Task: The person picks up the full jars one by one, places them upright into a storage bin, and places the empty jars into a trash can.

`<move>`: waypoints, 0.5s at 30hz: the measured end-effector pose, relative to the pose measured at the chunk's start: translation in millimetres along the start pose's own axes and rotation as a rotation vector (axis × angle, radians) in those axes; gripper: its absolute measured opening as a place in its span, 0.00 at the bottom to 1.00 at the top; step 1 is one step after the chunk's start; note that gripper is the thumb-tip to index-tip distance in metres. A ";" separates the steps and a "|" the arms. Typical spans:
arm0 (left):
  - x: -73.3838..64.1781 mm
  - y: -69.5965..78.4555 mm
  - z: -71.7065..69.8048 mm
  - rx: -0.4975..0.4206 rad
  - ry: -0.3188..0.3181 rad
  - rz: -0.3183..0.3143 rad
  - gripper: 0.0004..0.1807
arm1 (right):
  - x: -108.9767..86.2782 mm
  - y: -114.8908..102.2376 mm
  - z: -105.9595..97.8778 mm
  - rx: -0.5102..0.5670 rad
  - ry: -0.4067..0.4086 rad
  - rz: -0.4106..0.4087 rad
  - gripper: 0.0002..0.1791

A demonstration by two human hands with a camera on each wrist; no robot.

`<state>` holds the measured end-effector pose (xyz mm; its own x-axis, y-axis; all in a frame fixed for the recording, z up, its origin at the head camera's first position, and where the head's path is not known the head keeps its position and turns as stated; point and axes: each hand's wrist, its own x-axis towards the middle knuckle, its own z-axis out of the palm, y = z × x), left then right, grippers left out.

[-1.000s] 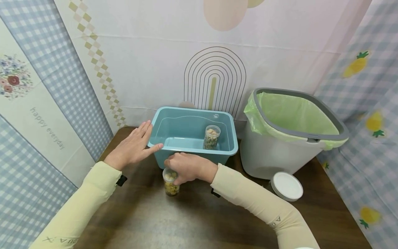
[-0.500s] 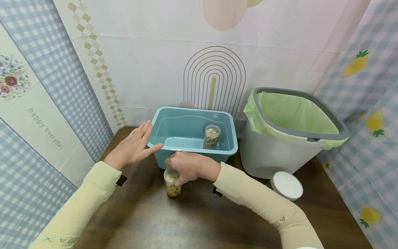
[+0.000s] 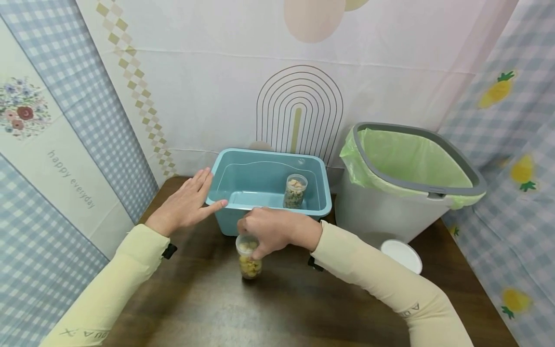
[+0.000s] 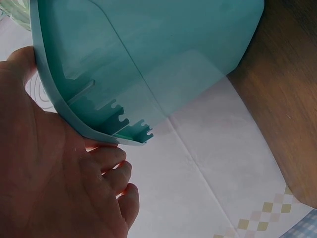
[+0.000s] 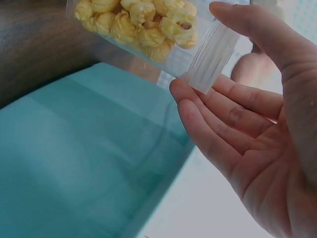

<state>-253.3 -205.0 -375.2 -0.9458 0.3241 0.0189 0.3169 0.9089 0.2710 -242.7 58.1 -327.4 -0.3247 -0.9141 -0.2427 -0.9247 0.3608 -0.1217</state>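
Note:
My right hand (image 3: 277,230) grips a clear jar of popcorn (image 3: 250,266) from above, in front of the blue bin (image 3: 225,222). In the right wrist view, the thumb and fingertips hold the jar (image 5: 143,25) at its clear lid (image 5: 213,57). The jar stands nearly upright; whether its base touches the table I cannot tell. My left hand (image 3: 184,202) rests against the bin's left rim with fingers extended and thumb over the front corner. The left wrist view shows this hand (image 4: 54,168) along the bin's rim. Another clear jar (image 3: 296,192) with pale and greenish pieces stands inside the bin, at the right.
A grey-white trash can (image 3: 381,212) with a green liner (image 3: 416,156) stands right of the bin. Before it sits a round white lid (image 3: 402,255), partly behind my right forearm. Everything is on a dark wooden table (image 3: 195,299) with cloth-covered walls at the back and sides.
My right hand has moved the popcorn jar a little to the right and towards me. The right forearm now covers part of the white lid. My left hand has stayed at the bin's rim.

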 end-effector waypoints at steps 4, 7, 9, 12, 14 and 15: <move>1.0 0.7 -0.6 0.004 0.001 0.003 0.54 | -9.3 -0.8 -12.2 0.013 -0.027 0.020 0.28; 1.5 1.1 -0.8 0.005 -0.001 0.000 0.54 | -17.1 -1.4 -22.3 0.020 -0.031 0.032 0.27; 1.5 1.4 -0.8 0.006 -0.003 -0.004 0.54 | -22.0 -1.7 -28.9 0.026 -0.032 0.036 0.26; 1.1 1.6 -0.7 0.007 -0.006 -0.010 0.54 | -29.1 -1.6 -38.7 0.035 -0.026 0.045 0.27; 0.9 2.0 -0.7 0.008 -0.005 -0.010 0.54 | -33.7 -1.2 -45.1 0.046 -0.021 0.052 0.28; 0.7 2.2 -0.7 0.009 -0.004 -0.010 0.54 | -36.0 -0.9 -48.1 0.051 -0.015 0.055 0.28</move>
<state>-253.3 -203.0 -374.0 -0.9488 0.3156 0.0120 0.3076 0.9145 0.2628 -239.8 81.8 -272.2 -0.3718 -0.8899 -0.2644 -0.8938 0.4200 -0.1569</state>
